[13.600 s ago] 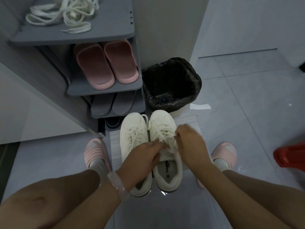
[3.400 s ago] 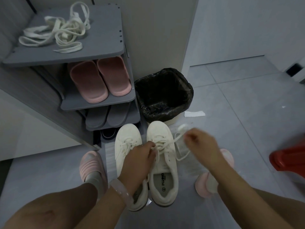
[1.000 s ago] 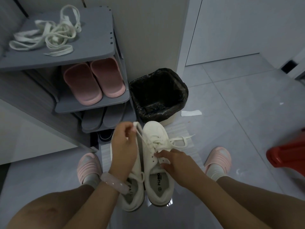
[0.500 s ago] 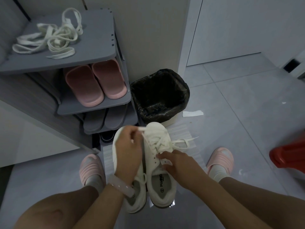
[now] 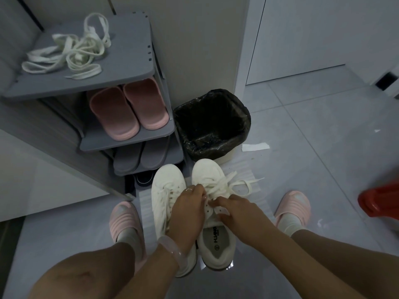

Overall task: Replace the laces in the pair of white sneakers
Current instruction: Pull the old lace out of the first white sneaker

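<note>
Two white sneakers stand side by side on a white sheet on the floor. The left sneaker (image 5: 165, 186) is still laced. Over the right sneaker (image 5: 218, 238), my left hand (image 5: 186, 214) and my right hand (image 5: 236, 210) meet at the eyelets, fingers curled and pinching its white lace (image 5: 224, 184). The lace's loose ends trail off to the right of the shoe. A pile of loose white laces (image 5: 71, 51) lies on the top of the grey shoe rack (image 5: 129, 50).
Pink slippers (image 5: 127, 110) and grey slippers (image 5: 140, 157) fill the rack's lower shelves. A bin with a black liner (image 5: 212, 124) stands just behind the sneakers. My feet in pink slippers flank the sheet. A red object (image 5: 380, 202) sits at the right edge.
My left hand has dropped from above the left sneaker's toe to the right sneaker's eyelets, beside my right hand. The lace it held up now lies slack across the shoe.
</note>
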